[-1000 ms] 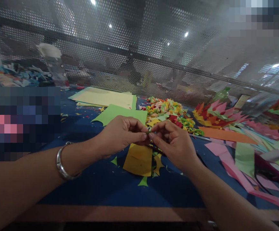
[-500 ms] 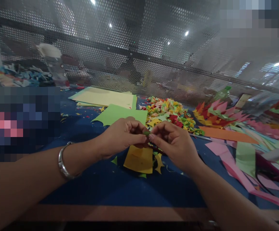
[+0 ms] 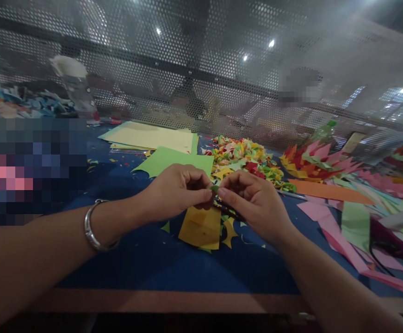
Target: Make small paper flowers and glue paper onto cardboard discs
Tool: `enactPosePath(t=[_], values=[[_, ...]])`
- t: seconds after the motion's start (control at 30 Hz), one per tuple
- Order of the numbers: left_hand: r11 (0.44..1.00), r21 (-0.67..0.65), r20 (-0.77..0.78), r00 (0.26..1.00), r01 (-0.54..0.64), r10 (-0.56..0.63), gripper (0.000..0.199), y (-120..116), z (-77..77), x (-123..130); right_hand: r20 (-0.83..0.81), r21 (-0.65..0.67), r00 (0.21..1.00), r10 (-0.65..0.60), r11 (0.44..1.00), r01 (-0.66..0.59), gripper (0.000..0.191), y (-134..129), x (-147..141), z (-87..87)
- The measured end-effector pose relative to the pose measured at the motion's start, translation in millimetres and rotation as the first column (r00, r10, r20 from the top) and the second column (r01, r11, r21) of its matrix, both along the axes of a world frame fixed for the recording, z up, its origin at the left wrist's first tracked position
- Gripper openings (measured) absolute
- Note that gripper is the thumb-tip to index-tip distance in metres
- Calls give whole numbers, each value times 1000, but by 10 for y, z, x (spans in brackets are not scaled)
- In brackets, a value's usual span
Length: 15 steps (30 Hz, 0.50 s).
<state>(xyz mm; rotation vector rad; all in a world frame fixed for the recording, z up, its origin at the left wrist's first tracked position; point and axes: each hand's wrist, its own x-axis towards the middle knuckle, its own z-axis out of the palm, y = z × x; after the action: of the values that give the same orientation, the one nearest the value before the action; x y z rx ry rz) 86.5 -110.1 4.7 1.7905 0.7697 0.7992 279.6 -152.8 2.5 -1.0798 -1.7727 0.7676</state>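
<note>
Between the fingertips of both hands is a small green paper piece [image 3: 214, 188], mostly covered by the fingers. My left hand [image 3: 182, 192], with a silver bangle [image 3: 90, 226] on its wrist, pinches it from the left. My right hand [image 3: 255, 201] pinches it from the right. Just below them a yellow-orange paper sheet [image 3: 199, 229] lies on the blue table [image 3: 145, 273], beside a yellow scrap [image 3: 229, 232] with curved edges. Behind my left hand is a light green paper sheet [image 3: 176, 161] with scalloped cuts.
A heap of colourful cut paper bits [image 3: 243, 155] lies behind my hands. Pale yellow sheets [image 3: 152, 136] are stacked at the back. Folded pink paper strips [image 3: 347, 245], an orange strip [image 3: 329, 191] and pointed paper pieces [image 3: 315, 162] lie to the right. A perforated metal screen [image 3: 173, 69] closes the back.
Both hands keep pinching the green paper piece, with small shifts of the fingers. The whole view has moved slightly.
</note>
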Motion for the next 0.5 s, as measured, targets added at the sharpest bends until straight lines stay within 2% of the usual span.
enactPosePath(t=[0.13,0.27,0.4,0.5], values=[[992,119,-71,997,43,-35,13,-21,31,-40,-45,-77,999,22,997,-25,13,-24,-4,38],[964,233,-226,972,126,-72,19,-13,81,-106,-85,-163,995,45,985,-59,18,-31,-9,52],[930,333,-429,903,157,1,16,22,88,-158,-70,-117,997,-21,993,13,16,-7,12,55],[939,280,-516,856,199,-27,23,24,67,-162,-26,-40,997,-74,997,73,14,15,23,58]])
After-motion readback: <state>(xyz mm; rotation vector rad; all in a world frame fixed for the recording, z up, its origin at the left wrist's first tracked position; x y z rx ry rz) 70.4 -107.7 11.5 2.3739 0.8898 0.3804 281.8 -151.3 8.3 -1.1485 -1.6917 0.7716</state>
